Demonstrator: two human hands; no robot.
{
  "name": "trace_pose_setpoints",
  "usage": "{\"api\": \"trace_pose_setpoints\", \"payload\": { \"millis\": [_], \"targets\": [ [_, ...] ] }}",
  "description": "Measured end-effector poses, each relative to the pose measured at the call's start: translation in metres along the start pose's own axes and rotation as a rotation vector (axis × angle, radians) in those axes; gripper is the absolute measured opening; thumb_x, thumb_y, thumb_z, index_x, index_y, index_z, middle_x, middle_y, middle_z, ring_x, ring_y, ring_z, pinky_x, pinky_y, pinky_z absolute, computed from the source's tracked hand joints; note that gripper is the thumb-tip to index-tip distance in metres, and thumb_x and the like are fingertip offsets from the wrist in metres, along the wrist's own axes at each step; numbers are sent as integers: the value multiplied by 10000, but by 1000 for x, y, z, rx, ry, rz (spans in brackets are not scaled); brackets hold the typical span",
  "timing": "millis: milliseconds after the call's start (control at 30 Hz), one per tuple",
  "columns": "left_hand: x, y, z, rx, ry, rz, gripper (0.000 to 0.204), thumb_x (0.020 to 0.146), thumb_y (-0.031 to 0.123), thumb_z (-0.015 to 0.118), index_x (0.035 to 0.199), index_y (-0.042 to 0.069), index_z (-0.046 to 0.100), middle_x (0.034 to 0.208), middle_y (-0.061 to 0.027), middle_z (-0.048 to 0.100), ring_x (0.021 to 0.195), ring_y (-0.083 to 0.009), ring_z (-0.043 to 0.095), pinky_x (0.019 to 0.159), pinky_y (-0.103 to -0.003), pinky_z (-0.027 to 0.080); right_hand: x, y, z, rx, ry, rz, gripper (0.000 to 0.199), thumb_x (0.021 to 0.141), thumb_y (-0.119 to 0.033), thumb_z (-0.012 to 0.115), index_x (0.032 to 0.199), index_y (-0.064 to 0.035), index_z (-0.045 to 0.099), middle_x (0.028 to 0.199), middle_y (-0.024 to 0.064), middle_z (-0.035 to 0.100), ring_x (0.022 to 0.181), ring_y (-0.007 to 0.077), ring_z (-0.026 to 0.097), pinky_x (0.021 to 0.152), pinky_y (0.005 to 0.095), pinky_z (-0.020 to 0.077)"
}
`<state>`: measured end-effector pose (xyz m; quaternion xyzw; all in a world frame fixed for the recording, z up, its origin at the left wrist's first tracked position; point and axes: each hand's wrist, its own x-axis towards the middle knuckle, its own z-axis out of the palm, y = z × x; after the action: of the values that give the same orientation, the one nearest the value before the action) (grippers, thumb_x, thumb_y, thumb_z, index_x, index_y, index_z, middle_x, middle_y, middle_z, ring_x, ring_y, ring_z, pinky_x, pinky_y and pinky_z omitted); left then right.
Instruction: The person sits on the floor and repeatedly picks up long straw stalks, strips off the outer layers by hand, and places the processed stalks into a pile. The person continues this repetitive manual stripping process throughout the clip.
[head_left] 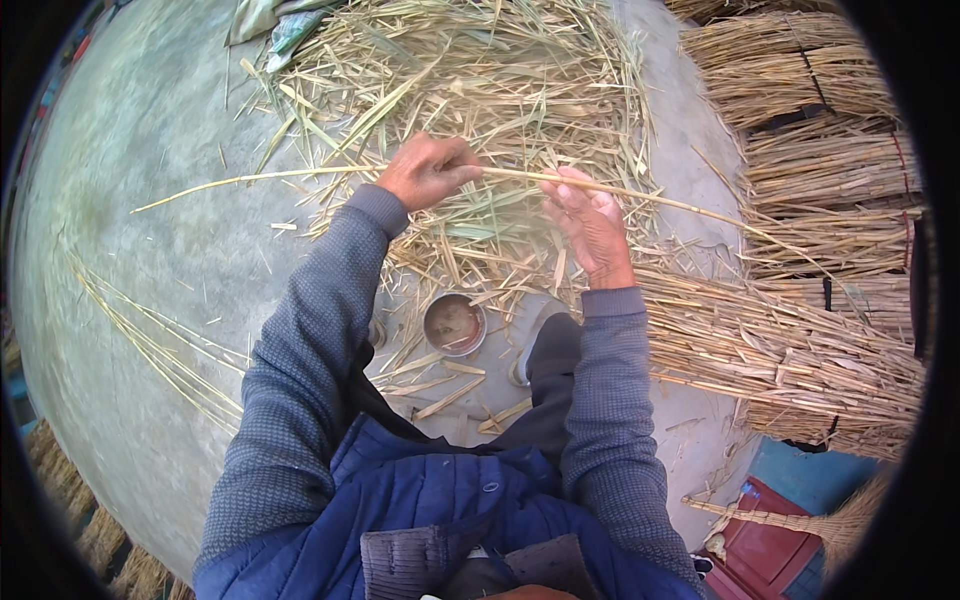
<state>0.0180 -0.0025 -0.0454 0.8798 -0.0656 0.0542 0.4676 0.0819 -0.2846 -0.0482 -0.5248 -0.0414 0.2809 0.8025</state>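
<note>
A long, thin, straw-coloured stalk stretches sideways in front of me, its left end drooping slightly. My left hand is closed around it left of its middle. Palm up, my right hand has the stalk across its curled fingers and seems to grip it lightly; the exact finger contact is hard to see. Beneath both hands spreads a heap of dry leaf strips and husks. Near my right forearm lies a thick bundle of similar stalks.
Between my feet stands a small round metal bowl. Several loose stalks lie on the concrete floor at left. Tied bundles are stacked along the right. A broom rests by a red object at lower right. Cloth lies far left.
</note>
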Motion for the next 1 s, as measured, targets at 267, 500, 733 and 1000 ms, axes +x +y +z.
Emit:
{"api": "trace_pose_setpoints", "payload": {
  "millis": [267,500,733,1000],
  "targets": [
    [-2,10,-1,232,115,209,166,867,204,768,927,59,717,760,-64,683,699,-214,660,608,-310,465,1,17,40,-73,136,-166,277,977,-192,677,1145,13,597,993,165,721,884,211,729,752,293,602],
    [-2,4,5,-150,120,43,202,826,193,801,922,29,731,787,-92,717,670,-234,681,599,-333,515,-1,23,53,-77,180,-190,367,972,-268,688,1104,63,604,944,192,719,809,209,733,707,267,612],
    [-12,-14,-22,192,125,159,261,807,186,819,996,26,736,845,-85,723,790,-190,687,717,-330,534,-3,19,40,-58,228,-121,340,973,-265,683,1060,59,628,930,192,721,809,227,737,701,293,617],
    [-29,-45,-42,-78,4,-209,200,835,158,813,955,15,739,812,-48,727,756,-124,667,685,-275,525,-2,18,42,-69,246,-105,333,980,-267,677,1058,51,620,923,182,714,778,211,725,676,274,607]
  ]
}}
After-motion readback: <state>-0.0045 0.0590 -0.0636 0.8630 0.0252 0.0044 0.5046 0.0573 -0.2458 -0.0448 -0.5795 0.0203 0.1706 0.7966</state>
